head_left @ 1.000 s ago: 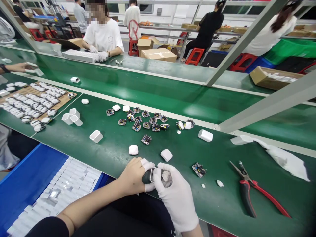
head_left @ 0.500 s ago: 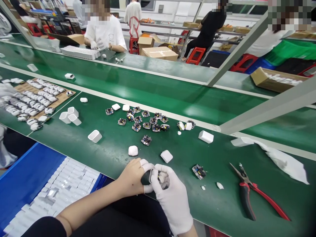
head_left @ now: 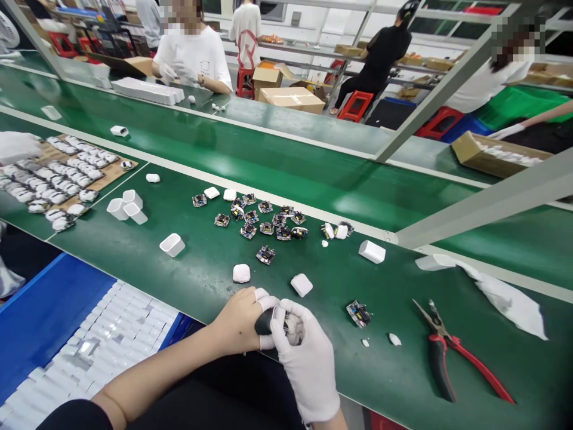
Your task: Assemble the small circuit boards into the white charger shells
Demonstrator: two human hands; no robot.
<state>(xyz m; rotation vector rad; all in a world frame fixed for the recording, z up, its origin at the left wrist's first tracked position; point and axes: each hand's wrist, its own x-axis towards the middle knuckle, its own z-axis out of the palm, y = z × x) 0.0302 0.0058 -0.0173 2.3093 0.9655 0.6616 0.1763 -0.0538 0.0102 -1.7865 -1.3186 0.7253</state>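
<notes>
My left hand (head_left: pixel 244 319), bare but for white finger covers, is closed round a small dark housing (head_left: pixel 265 322) at the table's near edge. My right hand (head_left: pixel 307 358), in a white glove, pinches the housing's open right end, where pale material shows between the fingers. What lies inside is partly hidden. Just beyond my hands are two white caps, one at the left (head_left: pixel 241 273) and one at the right (head_left: pixel 301 285). A loose circuit board (head_left: pixel 265 255) rests behind them, with a group of several more boards (head_left: pixel 282 232) further back.
Red-handled pliers (head_left: pixel 441 349) lie at the right, with a board (head_left: pixel 359 313) nearer my hands. White sleeves (head_left: pixel 172 245) stand at the left. A blue bin (head_left: pixel 54 286) of white housings sits at lower left. A metal post (head_left: pixel 483 197) slants at the right. People work across the tables.
The view has shifted slightly. My right hand's fingers have moved a little on the housing, and more of the pale material shows. A gloved hand has appeared at the far-right carton.
</notes>
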